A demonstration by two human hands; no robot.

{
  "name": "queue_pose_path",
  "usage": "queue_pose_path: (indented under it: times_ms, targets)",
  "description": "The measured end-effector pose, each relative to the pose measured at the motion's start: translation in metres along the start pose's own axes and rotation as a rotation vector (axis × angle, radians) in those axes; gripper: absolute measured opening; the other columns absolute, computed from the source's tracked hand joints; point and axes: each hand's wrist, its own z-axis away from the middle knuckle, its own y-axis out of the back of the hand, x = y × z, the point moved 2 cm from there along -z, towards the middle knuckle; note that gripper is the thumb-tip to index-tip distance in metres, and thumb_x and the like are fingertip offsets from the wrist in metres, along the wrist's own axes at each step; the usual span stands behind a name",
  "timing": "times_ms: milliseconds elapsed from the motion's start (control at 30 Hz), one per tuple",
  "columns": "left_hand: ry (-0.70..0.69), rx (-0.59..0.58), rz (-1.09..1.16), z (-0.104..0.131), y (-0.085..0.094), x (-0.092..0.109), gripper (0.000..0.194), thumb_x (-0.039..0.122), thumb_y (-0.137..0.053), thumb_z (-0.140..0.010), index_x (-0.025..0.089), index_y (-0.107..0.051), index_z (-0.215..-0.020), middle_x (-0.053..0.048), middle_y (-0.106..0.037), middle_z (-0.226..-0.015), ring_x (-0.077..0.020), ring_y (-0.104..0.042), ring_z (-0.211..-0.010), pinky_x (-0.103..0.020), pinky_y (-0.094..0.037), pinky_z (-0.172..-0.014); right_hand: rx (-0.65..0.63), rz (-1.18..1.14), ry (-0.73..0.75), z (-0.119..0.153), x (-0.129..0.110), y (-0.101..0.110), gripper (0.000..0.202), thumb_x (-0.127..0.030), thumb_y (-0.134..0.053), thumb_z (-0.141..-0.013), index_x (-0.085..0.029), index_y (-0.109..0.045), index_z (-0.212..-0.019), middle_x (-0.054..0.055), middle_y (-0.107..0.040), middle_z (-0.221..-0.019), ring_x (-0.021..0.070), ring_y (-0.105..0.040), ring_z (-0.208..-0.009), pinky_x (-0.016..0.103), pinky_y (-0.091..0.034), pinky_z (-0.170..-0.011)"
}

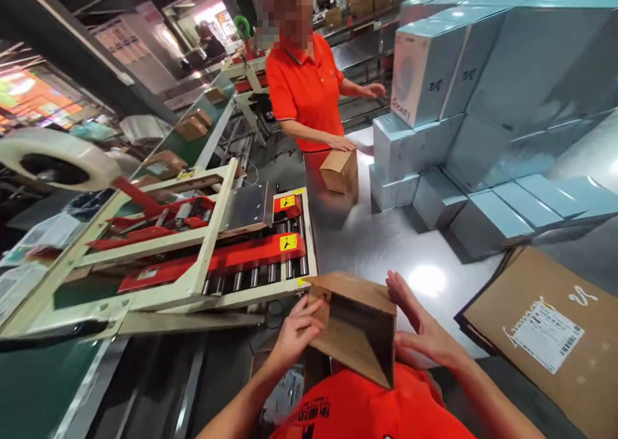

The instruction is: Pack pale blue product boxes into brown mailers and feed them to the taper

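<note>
On the left sits a big roll of tape (58, 159) above a red and cream taping machine (193, 246) with metal rollers. In the middle, close to the person's chest, the left hand (294, 336) holds the left side of an open brown cardboard box (355, 329) with its fingers curled on the flap, and the right hand (418, 326) is flat and spread wide against the box's right side. Behind them a co-worker in an orange shirt (306, 88) rests a hand on a small brown box (339, 170), with stacks of light blue boxes (463, 104) and flat cardboard sheets (550, 336) on the right.
</note>
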Motion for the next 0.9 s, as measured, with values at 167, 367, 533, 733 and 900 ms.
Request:
queue_pose_path:
  times_ms: [167, 367, 533, 733, 900]
  targets:
    - [-0.049, -0.003, -0.068, 0.003, -0.012, 0.01, 0.024, 0.049, -0.074, -0.078, 0.026, -0.078, -0.082, -0.014, -0.061, -0.141, -0.0381, -0.049, -0.137, -0.064, -0.024, -0.119, 0.164, 0.166, 0.053, -0.04, 0.01, -0.001, 0.102, -0.06, -0.068, -0.082, -0.037, -0.004, -0.159, 0.007, -0.012, -0.168, 0.0294, -0.024, -0.151, 0.055, -0.023, -0.123]
    - [-0.048, 0.507, 0.094, -0.095, -0.008, 0.031, 0.082, 0.044, -0.085, -0.064, 0.02, -0.055, -0.136, -0.018, -0.048, -0.148, -0.0349, -0.043, -0.14, -0.051, -0.032, -0.117, 0.498, 0.518, 0.3, -0.085, 0.014, 0.016, 0.062, -0.045, -0.058, -0.092, -0.029, -0.038, -0.148, 0.011, -0.039, -0.157, 0.0289, -0.041, -0.142, 0.057, -0.034, -0.117]
    - [0.138, 0.255, 0.46, -0.138, -0.009, 0.026, 0.091, 0.037, -0.089, -0.057, 0.02, -0.054, -0.14, -0.015, -0.061, -0.137, -0.0312, -0.052, -0.134, -0.044, -0.036, -0.115, 0.243, 0.596, 0.4, -0.05, 0.017, 0.036, 0.03, -0.043, -0.056, -0.094, -0.029, -0.069, -0.117, 0.008, -0.062, -0.138, 0.0297, -0.035, -0.146, 0.063, -0.029, -0.118]
    - [0.397, 0.094, 0.683, -0.046, -0.014, -0.002, 0.076, 0.034, -0.086, -0.057, 0.022, -0.064, -0.129, -0.01, -0.073, -0.121, -0.0282, -0.067, -0.11, -0.04, -0.051, -0.097, 0.414, 0.193, -0.117, -0.051, 0.048, 0.045, 0.064, -0.076, -0.036, -0.088, -0.024, -0.071, -0.102, 0.012, -0.059, -0.138, 0.0309, -0.054, -0.13, 0.052, -0.053, -0.096]
    - [0.397, 0.179, 0.517, -0.004, -0.026, -0.032, 0.056, 0.038, -0.084, -0.06, 0.017, -0.071, -0.11, -0.012, -0.076, -0.11, -0.0332, -0.067, -0.107, -0.047, -0.05, -0.098, 0.385, 0.275, -0.211, -0.103, 0.027, 0.047, 0.057, -0.075, -0.055, -0.077, -0.019, -0.068, -0.079, 0.008, -0.07, -0.082, 0.0272, -0.066, -0.082, 0.05, -0.056, -0.081]
